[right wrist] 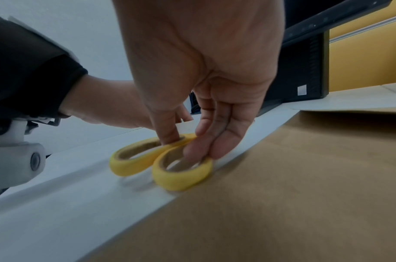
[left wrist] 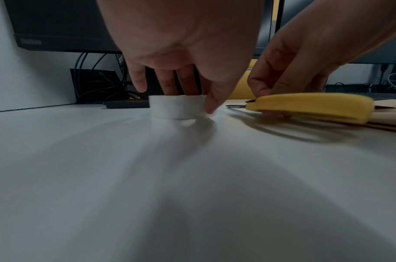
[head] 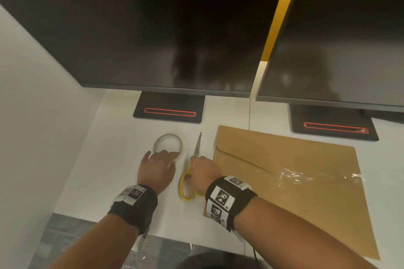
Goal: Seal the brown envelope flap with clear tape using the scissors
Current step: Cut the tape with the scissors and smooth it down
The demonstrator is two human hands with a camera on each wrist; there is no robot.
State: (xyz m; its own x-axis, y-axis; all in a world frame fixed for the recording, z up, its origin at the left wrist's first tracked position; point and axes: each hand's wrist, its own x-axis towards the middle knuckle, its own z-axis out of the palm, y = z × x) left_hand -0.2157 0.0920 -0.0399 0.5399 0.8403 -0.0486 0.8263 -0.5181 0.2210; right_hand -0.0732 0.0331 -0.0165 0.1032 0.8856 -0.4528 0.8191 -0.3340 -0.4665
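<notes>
A clear tape roll [head: 168, 145] lies flat on the white desk [head: 113, 159]. My left hand [head: 168, 157] is over its near edge. In the left wrist view the thumb [left wrist: 211, 106] touches the side of the tape roll [left wrist: 178, 107], with the other fingers behind its rim. Yellow-handled scissors [head: 197, 144] lie just to the right, blades pointing away. My right hand [right wrist: 183, 143] has its thumb in one handle loop of the scissors [right wrist: 181, 175] and its fingers in the other. The brown envelope [head: 295, 199] lies further right with wrinkled clear tape [head: 306, 176] across its flap.
Two dark monitors [head: 164, 28] hang over the back of the desk, on black stands [head: 169, 107] with red-lined slots. A white partition [head: 32, 116] closes the left side. The desk's front edge [head: 98, 218] is near my wrists. Cables [left wrist: 98, 85] run behind the left monitor.
</notes>
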